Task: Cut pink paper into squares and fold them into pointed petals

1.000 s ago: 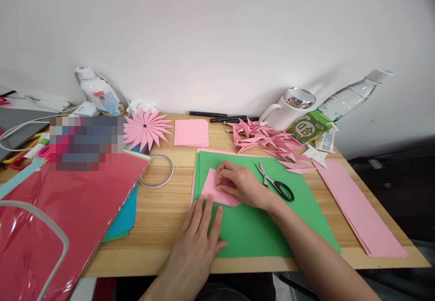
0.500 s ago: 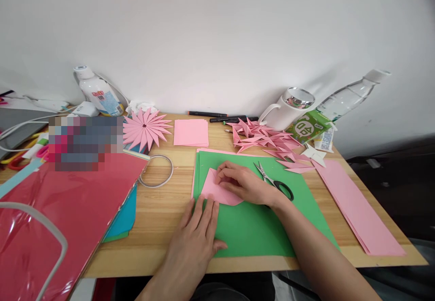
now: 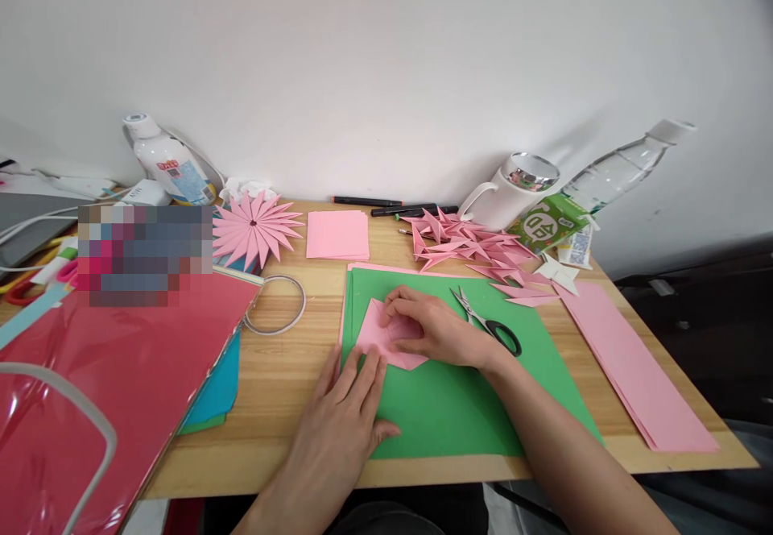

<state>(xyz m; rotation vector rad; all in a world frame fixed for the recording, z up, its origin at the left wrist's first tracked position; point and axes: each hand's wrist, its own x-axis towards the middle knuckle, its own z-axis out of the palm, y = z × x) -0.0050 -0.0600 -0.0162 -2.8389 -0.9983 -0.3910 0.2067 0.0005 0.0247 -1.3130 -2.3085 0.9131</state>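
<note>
A folded piece of pink paper lies on a green sheet in the middle of the desk. My left hand rests flat with its fingers out, the fingertips pressing the paper's near left edge. Curled over the paper from the right, my right hand holds a raised flap between thumb and fingers; the hand partly covers that flap. Scissors with black handles lie on the green sheet, just right of my right hand, blades pointing away.
Behind the sheet are a stack of pink squares, a pink paper star and pointed pink pieces. A tape roll and red packet lie left. Rightward are a white mug, a bottle and pink strips.
My right hand's thumb has shifted toward me and its fingers have opened a little, lifting the paper's flap so more of its inside shows. My left hand stays almost in place.
</note>
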